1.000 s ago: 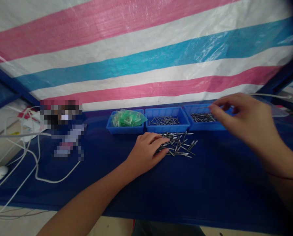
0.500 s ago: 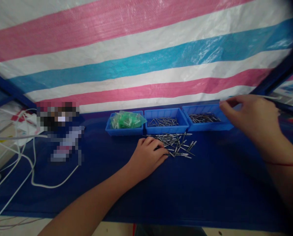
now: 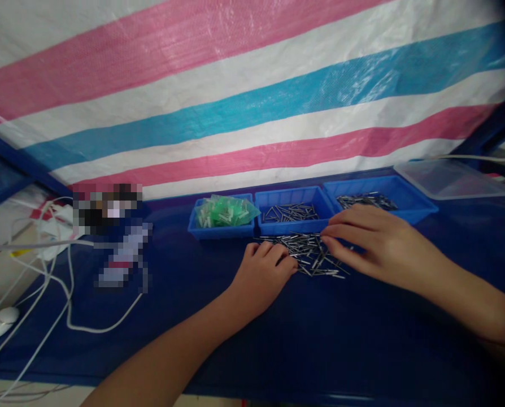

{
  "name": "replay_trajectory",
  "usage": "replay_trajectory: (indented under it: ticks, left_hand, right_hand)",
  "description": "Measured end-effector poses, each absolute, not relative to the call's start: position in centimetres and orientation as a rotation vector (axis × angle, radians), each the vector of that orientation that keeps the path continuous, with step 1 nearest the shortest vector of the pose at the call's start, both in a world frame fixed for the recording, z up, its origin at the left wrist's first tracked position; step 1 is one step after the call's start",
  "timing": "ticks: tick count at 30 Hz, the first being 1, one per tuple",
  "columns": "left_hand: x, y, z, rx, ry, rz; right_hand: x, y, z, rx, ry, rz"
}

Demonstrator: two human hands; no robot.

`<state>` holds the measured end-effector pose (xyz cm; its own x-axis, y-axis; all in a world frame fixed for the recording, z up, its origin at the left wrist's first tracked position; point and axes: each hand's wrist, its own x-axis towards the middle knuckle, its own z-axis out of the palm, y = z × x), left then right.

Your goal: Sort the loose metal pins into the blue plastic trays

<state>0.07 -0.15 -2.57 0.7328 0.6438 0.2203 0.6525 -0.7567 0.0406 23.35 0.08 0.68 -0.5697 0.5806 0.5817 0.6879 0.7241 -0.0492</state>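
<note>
A loose pile of thin metal pins (image 3: 309, 249), some with thicker silver ends like blind rivets, lies on the blue tabletop (image 3: 320, 333). My left hand (image 3: 263, 271) rests at the pile's left edge, fingers loosely bent and a little apart. From the right, my right hand (image 3: 375, 243) reaches over the pile; its thumb and fingertips are at the pins with a small gap between them. Behind the pile stand a middle blue bin (image 3: 292, 228) and a right blue bin (image 3: 417, 212), both with metal pins inside. Part of the right bin is behind my right hand.
A left blue bin (image 3: 222, 232) holds green-and-clear plastic packets (image 3: 227, 212). A translucent lid-like sheet (image 3: 456, 180) lies at the back right. White cables (image 3: 104, 329) and a white mouse (image 3: 7, 317) are on the left. A striped plastic sheet (image 3: 235, 118) hangs behind.
My right hand has moved left and down from beside the right bin to the pile of pins. The left hand stays at the pile's left edge. The whole view has shifted slightly.
</note>
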Motion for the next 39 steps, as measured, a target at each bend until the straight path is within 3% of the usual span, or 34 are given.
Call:
replay_trajectory:
  ticks: [6,11,20,26,39]
  left_hand:
    - [0.3,-0.1,-2.2,-2.874,-1.1,-0.401]
    - [0.8,-0.3,-1.5,-3.01,-1.227,-0.715]
    - [2.4,-0.3,-0.4,-3.41,-1.721,-2.076]
    - [3.1,-0.2,-0.4,-3.465,-1.671,-2.178]
    - [2.7,-1.0,-1.7,-3.378,-1.743,-1.949]
  right_hand:
    - [21.7,-0.5,0.0,-0.913,-2.455,0.048]
    - [21.0,-0.8,-0.4,-0.894,-2.363,0.32]
    - [20.8,-1.8,-0.3,-0.967,-1.909,0.613]
    - [20.6,-2.1,-0.3,-0.952,-1.761,0.695]
    - [20.4,-2.3,0.0,-0.912,-1.854,0.61]
